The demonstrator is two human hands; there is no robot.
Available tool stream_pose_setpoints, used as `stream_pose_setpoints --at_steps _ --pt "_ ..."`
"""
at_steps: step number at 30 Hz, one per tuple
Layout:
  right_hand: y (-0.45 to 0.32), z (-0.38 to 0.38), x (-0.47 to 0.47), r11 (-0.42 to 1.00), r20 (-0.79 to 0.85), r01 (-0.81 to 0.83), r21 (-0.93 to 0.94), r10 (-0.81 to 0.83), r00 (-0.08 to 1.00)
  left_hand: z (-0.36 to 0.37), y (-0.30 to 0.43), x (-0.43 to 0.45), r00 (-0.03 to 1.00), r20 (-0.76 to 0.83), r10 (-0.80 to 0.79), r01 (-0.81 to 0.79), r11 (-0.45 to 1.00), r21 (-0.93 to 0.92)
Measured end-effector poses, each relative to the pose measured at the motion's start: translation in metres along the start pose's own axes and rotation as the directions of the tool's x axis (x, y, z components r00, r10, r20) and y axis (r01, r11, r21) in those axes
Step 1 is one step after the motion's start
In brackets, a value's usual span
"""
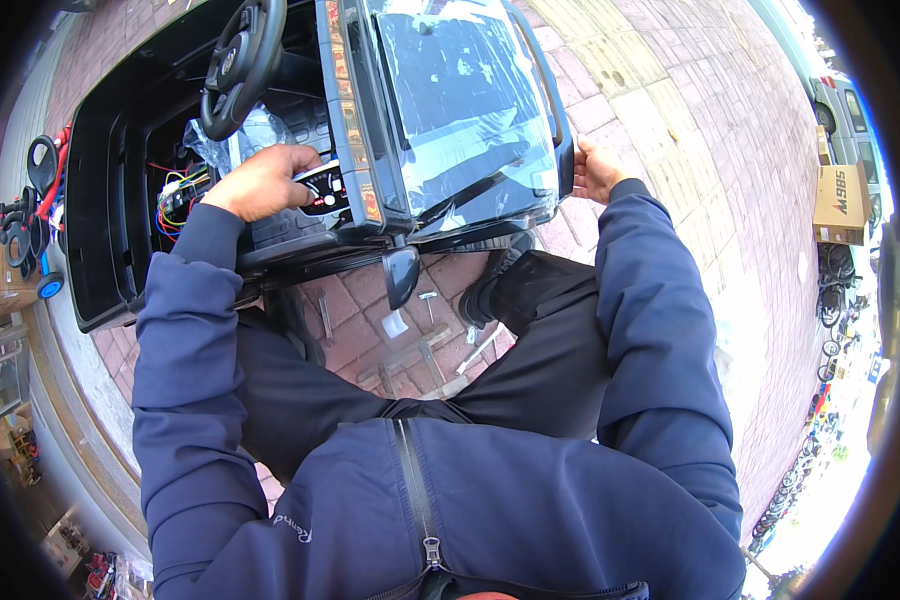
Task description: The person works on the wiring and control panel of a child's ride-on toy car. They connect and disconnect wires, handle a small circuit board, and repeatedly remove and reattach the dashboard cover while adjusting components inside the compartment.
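Observation:
My left hand [266, 182] reaches into the cab of a black ride-on toy car and pinches the edge of a black instrument panel [322, 187] with printed gauges. Just above that hand is the black steering wheel [241, 64]. A crumpled clear plastic bag [214, 142] lies behind my left hand, and loose coloured wires [174, 191] show beside it. At the car's far right end, my right hand [598, 171] is beside the black edge, its fingers partly hidden. Clear film covers the glossy front panel [469, 112]. A black side mirror [400, 276] juts toward me.
Between my legs, a wrench [325, 315], a T-handled tool [428, 304] and a small white packet [394, 323] lie on the brick paving. Cartons [840, 202] stand at the far right. A scooter with a blue wheel [50, 285] is at the left.

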State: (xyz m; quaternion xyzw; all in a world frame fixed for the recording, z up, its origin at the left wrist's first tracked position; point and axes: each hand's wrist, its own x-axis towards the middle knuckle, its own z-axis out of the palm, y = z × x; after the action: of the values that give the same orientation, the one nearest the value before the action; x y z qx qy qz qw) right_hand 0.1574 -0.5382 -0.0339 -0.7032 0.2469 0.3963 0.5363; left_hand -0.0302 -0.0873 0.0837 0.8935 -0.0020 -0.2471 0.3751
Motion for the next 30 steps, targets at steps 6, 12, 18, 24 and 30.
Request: stream_pose_setpoints --at_steps 6,12,18,24,30 --pt "0.003 -0.003 0.005 0.999 0.028 0.008 0.035 -0.009 1.0 -0.002 -0.001 0.0 0.999 0.011 -0.034 0.035 0.997 -0.062" --pt "0.005 -0.004 0.011 0.999 0.045 -0.001 0.044 -0.001 0.999 -0.003 -0.004 0.001 1.0 -0.002 -0.021 0.021 0.998 -0.057" --pt "0.006 -0.006 0.013 0.999 0.041 0.008 0.04 -0.009 0.999 -0.003 -0.004 0.001 0.999 0.008 -0.031 0.032 0.99 -0.135" --pt "0.006 -0.005 0.011 0.999 0.049 0.009 0.048 -0.011 0.999 -0.003 -0.007 0.002 1.0 0.002 -0.011 0.012 0.992 -0.127" --pt "0.004 -0.002 0.004 0.999 0.038 0.029 0.039 -0.03 0.999 -0.002 -0.009 0.003 1.0 -0.01 0.022 -0.023 0.994 -0.103"
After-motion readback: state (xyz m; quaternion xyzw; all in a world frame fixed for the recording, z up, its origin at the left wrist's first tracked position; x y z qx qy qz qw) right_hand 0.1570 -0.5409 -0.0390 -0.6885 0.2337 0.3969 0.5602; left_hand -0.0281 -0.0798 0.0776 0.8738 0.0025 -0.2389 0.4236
